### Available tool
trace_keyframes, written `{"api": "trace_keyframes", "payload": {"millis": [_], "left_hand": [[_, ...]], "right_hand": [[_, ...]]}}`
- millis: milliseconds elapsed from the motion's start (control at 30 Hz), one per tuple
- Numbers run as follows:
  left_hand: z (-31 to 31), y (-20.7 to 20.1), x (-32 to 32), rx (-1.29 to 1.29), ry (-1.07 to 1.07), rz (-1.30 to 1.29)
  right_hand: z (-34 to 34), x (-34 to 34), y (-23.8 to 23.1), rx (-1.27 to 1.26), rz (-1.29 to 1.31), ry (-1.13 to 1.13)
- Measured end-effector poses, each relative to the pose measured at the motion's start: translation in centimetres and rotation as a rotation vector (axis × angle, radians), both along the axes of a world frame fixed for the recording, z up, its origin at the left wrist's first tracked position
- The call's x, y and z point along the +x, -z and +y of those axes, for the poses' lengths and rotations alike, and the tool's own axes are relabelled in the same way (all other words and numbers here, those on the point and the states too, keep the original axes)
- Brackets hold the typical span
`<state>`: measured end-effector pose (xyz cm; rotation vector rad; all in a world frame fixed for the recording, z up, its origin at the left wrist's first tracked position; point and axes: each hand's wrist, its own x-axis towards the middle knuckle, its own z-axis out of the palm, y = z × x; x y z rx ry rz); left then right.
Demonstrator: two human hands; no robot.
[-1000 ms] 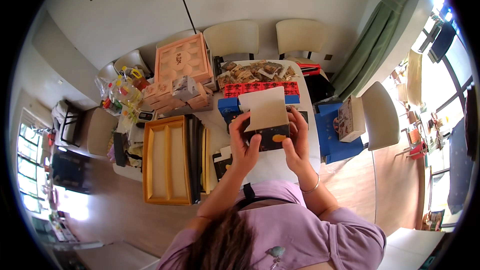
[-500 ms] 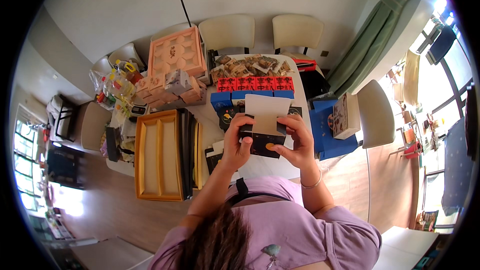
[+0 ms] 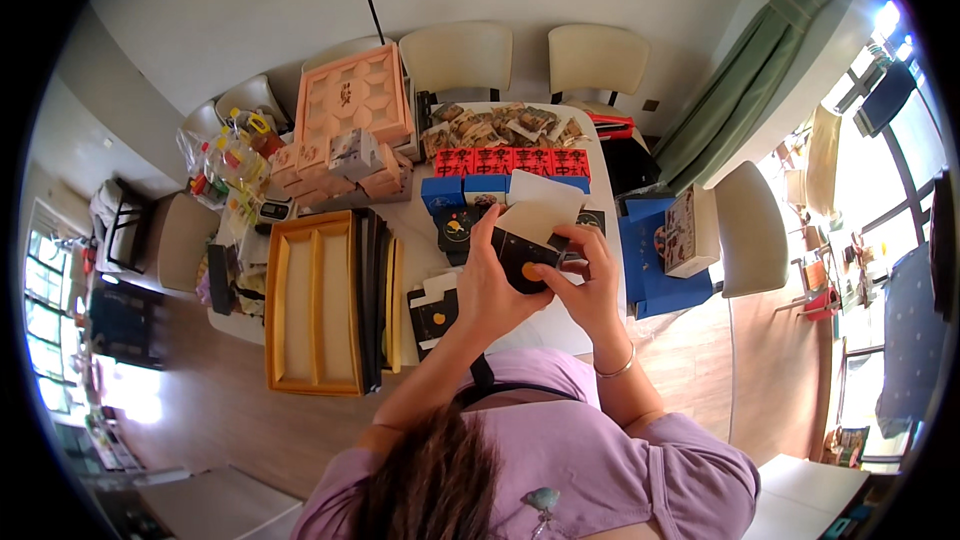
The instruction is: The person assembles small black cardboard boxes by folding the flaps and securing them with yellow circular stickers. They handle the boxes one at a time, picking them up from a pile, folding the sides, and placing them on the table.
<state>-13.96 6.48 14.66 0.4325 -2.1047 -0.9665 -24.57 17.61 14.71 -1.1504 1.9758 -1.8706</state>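
A white bench (image 3: 425, 252) fills the middle of the scene, its near edge just in front of the person. At the far right a green curtain (image 3: 742, 75) hangs by the wall; a cream chair (image 3: 755, 230) stands on the right side. On the near left of the bench lies a gold-rimmed tray (image 3: 317, 305) with long compartments, dark and gold panels upright along its right side. At the far left a pink tray (image 3: 350, 100) leans at a slant behind stacked pink boxes (image 3: 310, 168). To the right of the bench, a white printed box (image 3: 690, 232) stands on a blue panel (image 3: 655, 292).

Loose brown packets (image 3: 500, 125) are heaped at the far end, with a row of red boxes (image 3: 513, 162) nearer and blue boxes (image 3: 443, 194) just on the near side of those. A flat black carton (image 3: 435, 315) with white flaps rests to the left of the hands.

The small black box (image 3: 515, 260) is held up above the near part of the bench, tilted, its pale flap (image 3: 545, 202) standing open on the far side. The left hand (image 3: 488, 292) holds its left and near sides, fingers close against it. The right hand (image 3: 590, 285) grips the right side — thumb on the face by an orange disc (image 3: 531, 271), fingers curled at the upper edge, though their tips seem partly hidden. A thin bracelet (image 3: 618, 365) circles the right wrist.
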Motion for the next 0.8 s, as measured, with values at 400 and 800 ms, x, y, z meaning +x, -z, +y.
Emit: {"api": "trace_keyframes", "payload": {"millis": [400, 800], "left_hand": [[-0.6, -0.5, 0.2, -0.107, 0.104, -0.159], [-1.0, -0.2, 0.1, -0.066, 0.051, -0.126]], "right_hand": [[-0.1, -2.1, 1.9, -0.145, -0.383, -0.14], [0.4, -1.2, 0.9, -0.129, -0.004, -0.131]]}}
